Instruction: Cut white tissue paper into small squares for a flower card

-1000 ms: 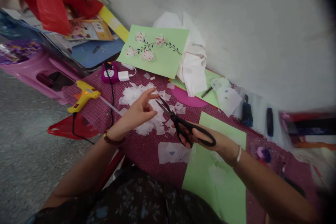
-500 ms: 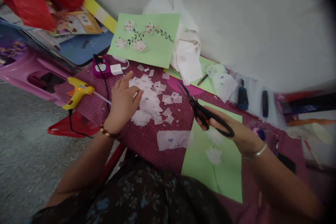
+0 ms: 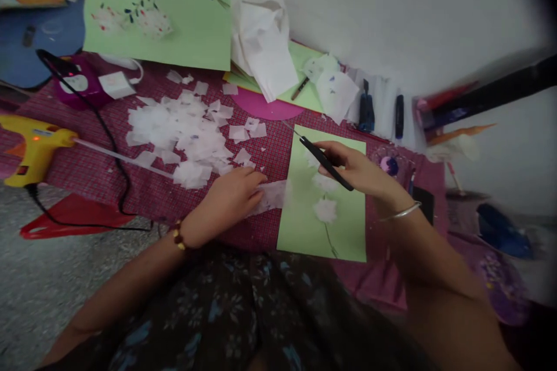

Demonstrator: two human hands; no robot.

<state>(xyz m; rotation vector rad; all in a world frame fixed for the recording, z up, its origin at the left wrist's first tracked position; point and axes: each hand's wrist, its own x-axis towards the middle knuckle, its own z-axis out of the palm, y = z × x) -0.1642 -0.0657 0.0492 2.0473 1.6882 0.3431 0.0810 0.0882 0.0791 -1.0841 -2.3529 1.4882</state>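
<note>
My left hand (image 3: 230, 200) is over the left end of a strip of thin white paper (image 3: 274, 194), with its fingers closed at that end. The strip's right end lies over the edge of a green sheet (image 3: 348, 232), which bears white paper flowers (image 3: 325, 210) and a drawn stem. Black-handled scissors (image 3: 326, 163) are held above this sheet by my right hand (image 3: 354, 168), their blades pointing up and left. Fingers wrap the handle, and part of it is hidden. Beyond my left hand spreads a pile of small white paper squares (image 3: 174, 124).
A yellow glue gun (image 3: 37, 148) with a cord lies at the left. Near it sits a purple power socket (image 3: 80, 84) with a white plug. At the back are a green flower picture (image 3: 195, 35), crumpled white paper (image 3: 265, 35) and a dark cutter (image 3: 366, 110).
My left hand has come down from over the paper pile to the paper strip. My right hand still holds the scissors, now turned more edge-on. The view has shifted right and closer.
</note>
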